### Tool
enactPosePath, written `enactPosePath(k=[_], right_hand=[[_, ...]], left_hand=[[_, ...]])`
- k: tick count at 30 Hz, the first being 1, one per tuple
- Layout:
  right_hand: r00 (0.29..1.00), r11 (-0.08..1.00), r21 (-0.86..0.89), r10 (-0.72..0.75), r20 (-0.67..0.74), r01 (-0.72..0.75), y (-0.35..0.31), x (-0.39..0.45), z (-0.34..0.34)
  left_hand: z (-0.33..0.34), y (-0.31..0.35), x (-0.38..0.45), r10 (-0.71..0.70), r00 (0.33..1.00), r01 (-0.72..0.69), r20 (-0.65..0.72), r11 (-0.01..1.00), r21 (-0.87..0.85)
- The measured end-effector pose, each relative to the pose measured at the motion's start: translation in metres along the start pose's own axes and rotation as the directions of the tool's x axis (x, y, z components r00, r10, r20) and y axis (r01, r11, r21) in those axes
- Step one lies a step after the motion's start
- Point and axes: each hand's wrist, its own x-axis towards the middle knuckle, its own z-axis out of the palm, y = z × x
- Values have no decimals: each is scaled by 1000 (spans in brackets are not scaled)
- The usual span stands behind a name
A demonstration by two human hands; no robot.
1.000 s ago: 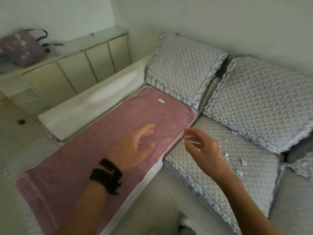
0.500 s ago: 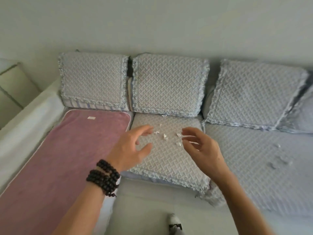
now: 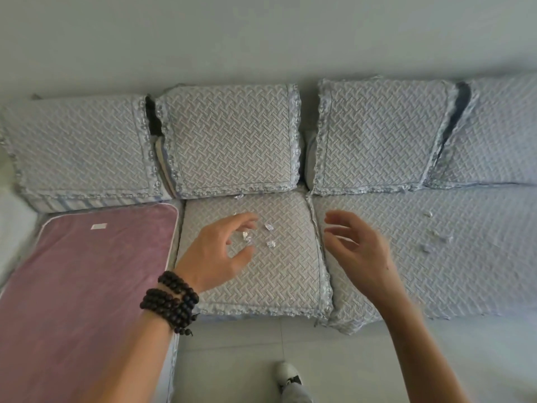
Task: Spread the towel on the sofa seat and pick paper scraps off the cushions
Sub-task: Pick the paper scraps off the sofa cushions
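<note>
With the towel (image 3: 87, 274) already flat on the sofa's left-end seat, my view has swung right to the middle cushion (image 3: 261, 274), where my left hand (image 3: 215, 254) and right hand (image 3: 357, 251) hover open and empty over paper scraps (image 3: 270, 243) near its back edge.

The towel (image 3: 87, 286) runs off the frame at 8 o'clock, so its near end is out of sight. The left hand (image 3: 216, 254) covers part of the middle seat cushion (image 3: 279, 280), and whether its fingers (image 3: 247, 223) touch the scraps (image 3: 270, 235) beneath cannot be told. The right hand (image 3: 360, 251) is smeared with blur. Toward 3 o'clock, further scraps (image 3: 436, 239) are pale smudges, too blurred to count. The shoe (image 3: 287, 373) at 6 o'clock is partly cut off by the leg above it.
</note>
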Motion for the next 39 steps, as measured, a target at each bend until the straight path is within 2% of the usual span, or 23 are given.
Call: enactPosePath(k=[5,9,17,22,27,31,34,36,39], right_hand=[[995,999,-38,16,101,-12,23,65,26],[980,999,-43,12,197,-3,47,122,72],[980,985,-143,119,161,-96,122,240,171],[952,938,-310,224,207,-153,197,296,221],[877,882,-442,334,346,-161,277,326,273],[818,818,-573,366,444,-55,350,352,312],[753,687,-721,428,500,88,401,368,329],[711,631,-750,434,553,199,436,370,337],[647,620,-730,437,625,286,474,356,335]], left_hand=[[3,-35,45,-75,997,75,1,997,-2],[9,-82,79,-148,989,148,-14,989,12],[42,-201,178,-254,958,244,130,966,89],[84,-280,229,-341,912,299,229,933,200],[136,-345,258,-463,827,381,318,879,288],[191,-404,271,-548,770,452,328,830,326],[235,-442,279,-584,735,454,345,801,390],[268,-466,279,-618,701,458,356,773,439],[300,-488,272,-648,667,452,367,744,492]])
